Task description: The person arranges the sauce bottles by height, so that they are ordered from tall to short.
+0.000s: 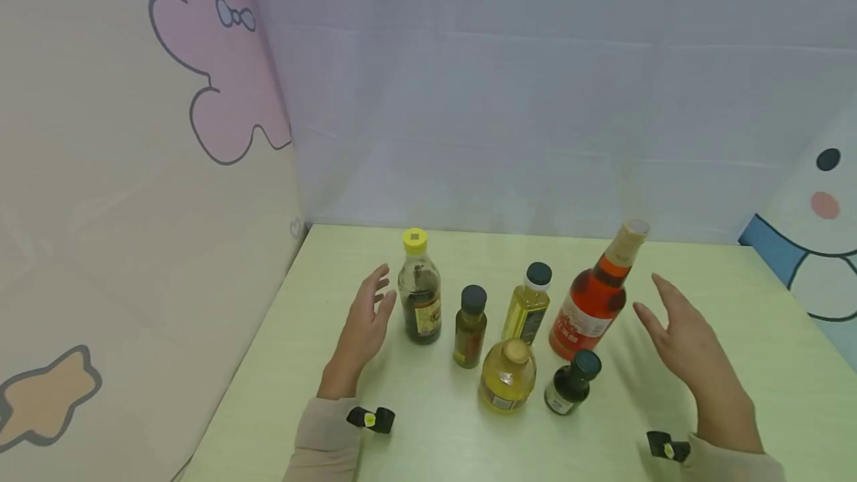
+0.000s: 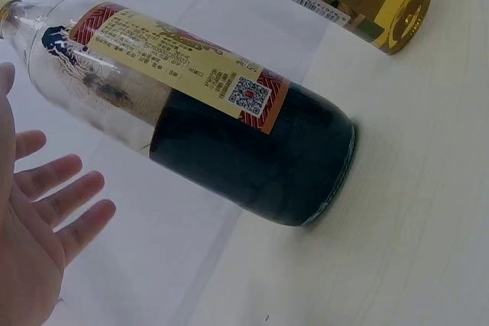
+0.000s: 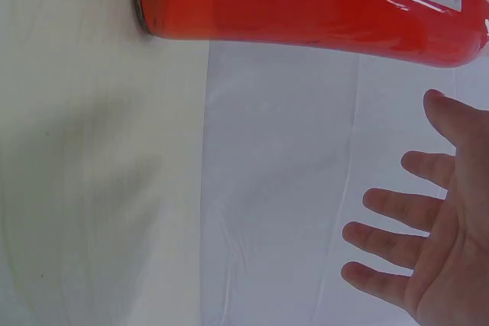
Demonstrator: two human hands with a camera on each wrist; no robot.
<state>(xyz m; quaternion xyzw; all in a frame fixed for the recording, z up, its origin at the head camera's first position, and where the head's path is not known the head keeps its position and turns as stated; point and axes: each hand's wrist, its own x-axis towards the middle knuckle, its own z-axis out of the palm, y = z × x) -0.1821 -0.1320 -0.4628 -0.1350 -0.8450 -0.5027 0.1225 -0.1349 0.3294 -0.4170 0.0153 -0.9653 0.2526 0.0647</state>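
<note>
My left hand (image 1: 364,324) is at the left side of a yellow-capped bottle (image 1: 419,296) of dark sauce, fingers spread and apart from the glass. In the left wrist view that bottle (image 2: 252,154) is half full, with a cream label and a QR code. On the other side, my right hand (image 1: 689,337) hovers beside a tall bottle of red liquid (image 1: 592,303) with a pale cap. The right wrist view has this red bottle (image 3: 306,1) along the top, with the open palm and outstretched fingers (image 3: 390,246) below it. Both hands hold nothing.
Between the hands stand a dark-capped brown bottle (image 1: 471,329), a square yellow oil bottle (image 1: 527,307), a round yellow bottle (image 1: 507,381) and a small dark bottle (image 1: 569,385). They share a pale table (image 1: 428,445), with a hanging cloth (image 1: 469,117) behind and a printed sheet (image 1: 134,244) at left.
</note>
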